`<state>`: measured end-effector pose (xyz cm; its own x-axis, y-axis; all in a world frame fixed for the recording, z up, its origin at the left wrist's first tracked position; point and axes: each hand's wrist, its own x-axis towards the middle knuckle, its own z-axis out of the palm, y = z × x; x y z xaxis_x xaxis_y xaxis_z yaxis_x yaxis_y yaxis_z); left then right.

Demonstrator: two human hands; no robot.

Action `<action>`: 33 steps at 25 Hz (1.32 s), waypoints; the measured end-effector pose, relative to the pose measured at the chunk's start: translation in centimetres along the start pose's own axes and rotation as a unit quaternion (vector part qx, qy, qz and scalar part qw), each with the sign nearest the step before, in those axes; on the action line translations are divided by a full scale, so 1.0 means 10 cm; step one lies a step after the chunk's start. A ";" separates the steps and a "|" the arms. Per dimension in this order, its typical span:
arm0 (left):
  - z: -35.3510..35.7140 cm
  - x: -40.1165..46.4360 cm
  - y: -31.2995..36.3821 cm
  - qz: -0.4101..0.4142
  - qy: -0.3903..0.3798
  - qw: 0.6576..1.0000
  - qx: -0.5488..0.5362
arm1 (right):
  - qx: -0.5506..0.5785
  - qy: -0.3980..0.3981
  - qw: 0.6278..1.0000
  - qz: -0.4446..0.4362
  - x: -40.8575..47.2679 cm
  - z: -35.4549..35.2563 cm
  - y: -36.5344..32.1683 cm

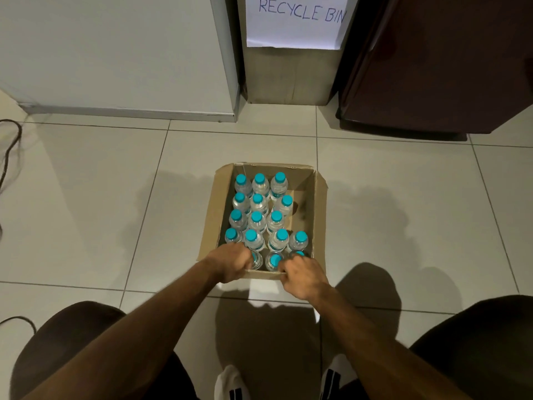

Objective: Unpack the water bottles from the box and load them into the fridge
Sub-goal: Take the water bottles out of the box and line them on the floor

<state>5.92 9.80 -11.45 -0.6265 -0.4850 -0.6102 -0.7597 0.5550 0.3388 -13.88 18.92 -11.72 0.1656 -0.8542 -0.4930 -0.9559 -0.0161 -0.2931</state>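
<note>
An open cardboard box (317,215) stands on the tiled floor in front of me. Several clear water bottles (256,220) with teal caps stand upright inside it, mostly on its left side. My left hand (230,262) curls over the box's near edge and onto a bottle in the front row. My right hand (302,277) curls its fingers over the near wall of the box beside another front-row bottle (274,260). What the fingertips grip is hidden. A white fridge (121,53) with its door closed stands at the back left.
A cardboard bin (291,73) with a paper sign reading "RECYCLE BIN" stands between the white fridge and a dark brown fridge (438,67) at the back right. A black cable (11,151) runs along the left floor. My knees and feet are at the bottom.
</note>
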 end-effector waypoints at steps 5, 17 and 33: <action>-0.33 0.11 0.07 0.045 0.018 0.998 -0.048 | 0.165 0.050 0.985 0.008 0.08 -0.21 0.18; -0.27 0.72 0.56 -0.009 0.167 0.985 -0.034 | -0.011 0.124 0.991 0.056 0.31 -0.29 0.61; -0.26 0.67 0.49 -0.045 0.126 0.991 -0.015 | 0.358 0.389 0.847 0.061 0.02 -1.45 1.10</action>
<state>-2.44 7.48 -12.01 -0.5770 -0.6869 -0.4419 -0.8168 0.4830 0.3156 -27.87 11.05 -3.20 -0.3992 -0.9154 0.0517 -0.5168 0.1780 -0.8374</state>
